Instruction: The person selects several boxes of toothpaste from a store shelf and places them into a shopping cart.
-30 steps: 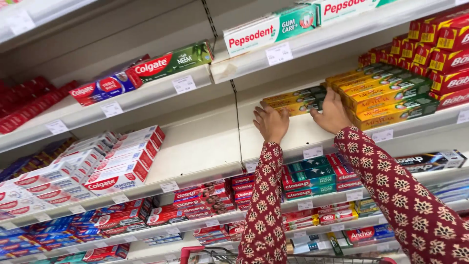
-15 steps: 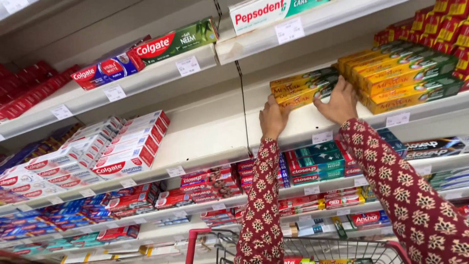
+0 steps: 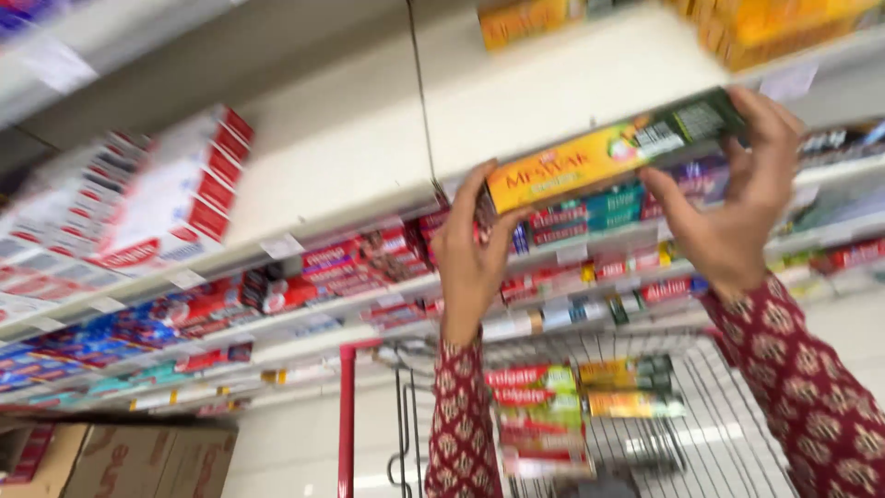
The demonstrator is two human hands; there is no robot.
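Holding a long yellow and green toothpaste box (image 3: 613,152) between them, both hands are raised in front of the shelves. The left hand (image 3: 472,258) grips the box's yellow end with thumb and fingers wrapped around it; the right hand (image 3: 737,198) clasps the dark green end, fingers curled over its top edge. The box hangs in the air, tilted with the green end higher, just in front of the shelf edge (image 3: 369,217), touching no shelf. Both sleeves are dark red with a pale pattern. Below the hands stands a wire shopping cart (image 3: 710,433) with a red frame, and more toothpaste boxes (image 3: 539,415) lie stacked near its left side. Red and white cartons (image 3: 157,217) sit on the shelf towards the left, blurred. A cardboard carton (image 3: 120,461) shows at the bottom left corner.
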